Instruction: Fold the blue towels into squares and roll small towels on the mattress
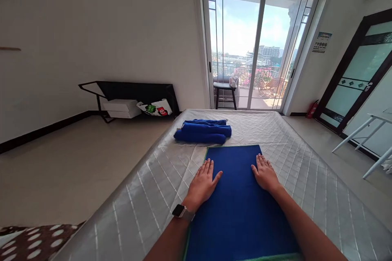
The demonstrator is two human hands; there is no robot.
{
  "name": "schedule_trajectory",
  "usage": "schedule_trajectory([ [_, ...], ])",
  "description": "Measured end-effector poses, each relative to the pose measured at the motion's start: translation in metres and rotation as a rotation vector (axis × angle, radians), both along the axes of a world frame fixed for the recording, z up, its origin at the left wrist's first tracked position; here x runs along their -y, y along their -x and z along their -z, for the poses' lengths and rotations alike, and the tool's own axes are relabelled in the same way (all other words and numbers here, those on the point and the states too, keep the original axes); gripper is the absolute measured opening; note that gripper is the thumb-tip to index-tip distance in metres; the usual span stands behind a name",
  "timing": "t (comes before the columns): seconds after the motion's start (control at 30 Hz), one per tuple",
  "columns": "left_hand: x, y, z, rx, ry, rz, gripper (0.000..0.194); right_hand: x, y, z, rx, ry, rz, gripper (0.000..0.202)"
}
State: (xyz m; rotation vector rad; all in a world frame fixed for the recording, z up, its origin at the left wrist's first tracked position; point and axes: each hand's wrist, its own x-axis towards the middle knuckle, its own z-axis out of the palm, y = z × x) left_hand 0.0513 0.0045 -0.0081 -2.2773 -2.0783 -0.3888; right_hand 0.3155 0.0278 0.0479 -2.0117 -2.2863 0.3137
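Observation:
A blue cloth [237,212] with green edging lies spread flat on a quilted mattress [147,195]. My left hand [202,180] rests flat on the cloth's left edge, fingers stretched forward and thumb out to the side. Over on the right edge, my right hand [265,172] lies palm down with its fingers extended. Neither hand grips anything. Beyond the flat cloth, several rolled blue cloths [203,131] are piled together near the far end of the mattress. Part of the cloth's edges is hidden under my hands and forearms.
A black folded frame [137,89] leans by the wall with a white box [121,108] and a printed bag [156,108]. Sliding glass doors [260,45] stand behind the mattress. A brown dotted fabric [36,242] is at lower left, a white-legged table [367,130] at right.

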Motion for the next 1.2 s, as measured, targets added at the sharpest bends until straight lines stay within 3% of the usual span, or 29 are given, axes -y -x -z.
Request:
schedule_trajectory([
  [0.23, -0.004, 0.017, 0.006, -0.075, 0.031, -0.024, 0.078, 0.002, 0.001, -0.001, -0.065, 0.015, 0.013, 0.068],
  [0.37, -0.012, 0.029, -0.008, -0.132, 0.149, 0.005, 0.074, 0.002, 0.001, 0.003, -0.108, -0.001, 0.018, 0.068],
  [0.43, -0.018, 0.023, -0.019, -0.151, 0.164, -0.004, 0.076, 0.001, 0.002, 0.004, -0.123, -0.007, 0.012, 0.068],
  [0.5, -0.023, 0.001, -0.030, -0.150, 0.118, 0.016, 0.076, 0.001, 0.002, 0.005, -0.134, -0.016, 0.011, 0.068],
  [0.6, -0.029, -0.060, -0.038, -0.106, 0.064, 0.197, 0.068, 0.002, 0.002, 0.005, -0.123, -0.020, 0.010, 0.068],
  [0.7, -0.034, -0.123, -0.034, -0.069, 0.060, 0.360, 0.062, 0.002, 0.000, 0.005, -0.097, -0.010, -0.017, 0.065],
  [0.8, -0.037, -0.148, -0.025, -0.079, 0.032, 0.391, 0.061, 0.002, -0.002, 0.006, -0.086, -0.005, -0.043, 0.063],
  [0.9, -0.038, -0.121, -0.016, -0.101, 0.021, 0.310, 0.060, 0.001, -0.001, 0.006, -0.093, -0.007, -0.015, 0.065],
  [1.1, -0.037, -0.004, -0.006, -0.126, 0.033, 0.002, 0.069, 0.001, 0.001, 0.004, -0.091, -0.011, 0.021, 0.067],
  [1.2, -0.035, 0.024, 0.001, -0.079, 0.003, -0.059, 0.078, 0.001, 0.001, 0.004, -0.063, -0.016, 0.019, 0.067],
])
